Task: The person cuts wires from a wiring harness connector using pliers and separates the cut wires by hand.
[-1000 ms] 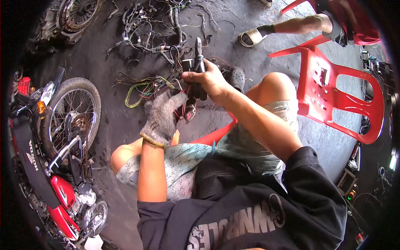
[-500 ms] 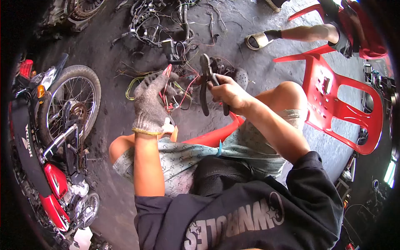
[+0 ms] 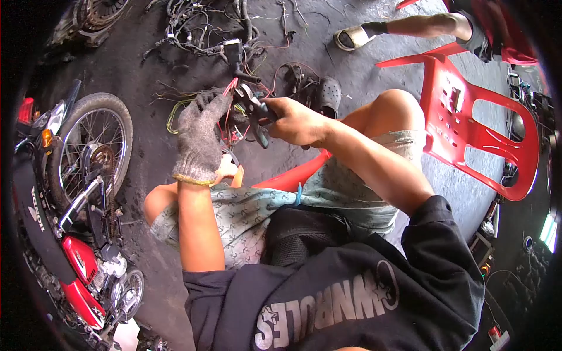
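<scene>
My left hand (image 3: 201,134), in a grey knit glove, is closed around a bundle of thin red wires (image 3: 230,86) whose ends stick up past the fingers. My bare right hand (image 3: 300,121) grips dark-handled pliers (image 3: 252,100). Their metal jaws are right beside the red wires at my left fingertips; whether they touch cannot be made out. More loose red and dark wires hang below, between the hands. Yellow-green wires (image 3: 173,117) stick out to the left of the glove.
A tangled wiring harness (image 3: 196,29) lies on the dark floor ahead. At left stands a red motorcycle (image 3: 76,257); at right, a red plastic chair (image 3: 468,117). Another person's leg (image 3: 424,26) reaches in at upper right. A grey clog (image 3: 329,96) is near my right hand.
My right hand has moved left and brought the pliers from apart to beside the wires in my left hand. The pliers' handles have come closer together. The whole view has shifted slightly.
</scene>
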The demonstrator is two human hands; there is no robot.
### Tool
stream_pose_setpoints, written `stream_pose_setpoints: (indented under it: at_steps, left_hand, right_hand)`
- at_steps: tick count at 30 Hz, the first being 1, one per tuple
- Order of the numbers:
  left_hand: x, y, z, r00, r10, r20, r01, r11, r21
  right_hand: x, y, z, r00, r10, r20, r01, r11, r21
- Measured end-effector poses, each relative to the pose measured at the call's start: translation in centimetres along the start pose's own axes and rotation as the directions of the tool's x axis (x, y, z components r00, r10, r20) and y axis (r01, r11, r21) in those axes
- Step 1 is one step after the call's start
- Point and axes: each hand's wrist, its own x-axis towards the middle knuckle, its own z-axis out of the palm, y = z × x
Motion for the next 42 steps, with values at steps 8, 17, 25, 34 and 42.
stream_pose_setpoints:
  at_steps: [8, 17, 25, 34, 42]
  left_hand:
    - [-0.5, 0.1, 0.4, 0.999, -0.039, 0.009, 0.039, 0.995, 0.091]
    - [0.3, -0.7, 0.0, 0.976, 0.148, 0.163, -0.209, 0.853, 0.478]
    - [-0.2, 0.3, 0.1, 0.836, 0.327, 0.441, -0.549, 0.511, 0.662]
    - [-1.3, -0.7, -0.1, 0.882, 0.391, 0.264, -0.470, 0.678, 0.566]
    - [-2.0, -0.3, 1.5, 0.875, 0.356, 0.327, -0.482, 0.696, 0.532]
  right_hand:
    - [0.3, 0.5, -0.1, 0.997, 0.036, -0.067, -0.028, 0.993, 0.113]
    - [0.6, 1.9, 0.6, 0.968, -0.130, -0.217, 0.141, 0.990, 0.034]
    - [-0.9, -0.1, 0.9, 0.980, -0.010, -0.201, 0.018, 0.999, 0.036]
    - [-0.9, 1.0, 0.8, 0.995, -0.054, -0.079, 0.066, 0.986, 0.156]
    - [-2.2, -1.0, 0.7, 0.978, 0.186, -0.100, -0.172, 0.976, 0.132]
